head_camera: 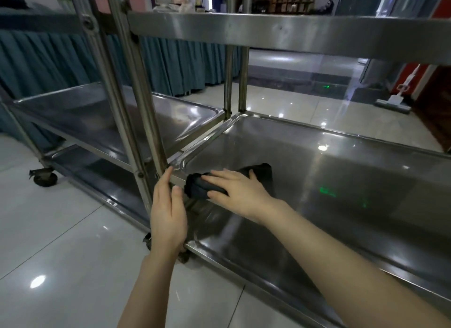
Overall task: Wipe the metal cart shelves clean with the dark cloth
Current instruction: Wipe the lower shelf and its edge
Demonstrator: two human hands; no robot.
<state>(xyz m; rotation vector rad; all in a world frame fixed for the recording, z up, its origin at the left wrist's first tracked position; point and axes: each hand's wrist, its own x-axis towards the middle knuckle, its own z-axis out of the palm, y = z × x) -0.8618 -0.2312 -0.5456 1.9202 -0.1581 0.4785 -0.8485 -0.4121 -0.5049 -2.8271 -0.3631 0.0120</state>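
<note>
Right hand [238,193] atop dark cloth [264,175], left-right

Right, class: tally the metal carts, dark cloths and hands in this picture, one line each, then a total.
Metal carts: 2 (left cart, right cart)
Dark cloth: 1
Hands: 2 (left hand, right hand)
Total: 5

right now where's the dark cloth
Head view: the dark cloth lies on the nearer cart's shelf by its left edge, under the right hand, just right of the left hand and the upright post.
</note>
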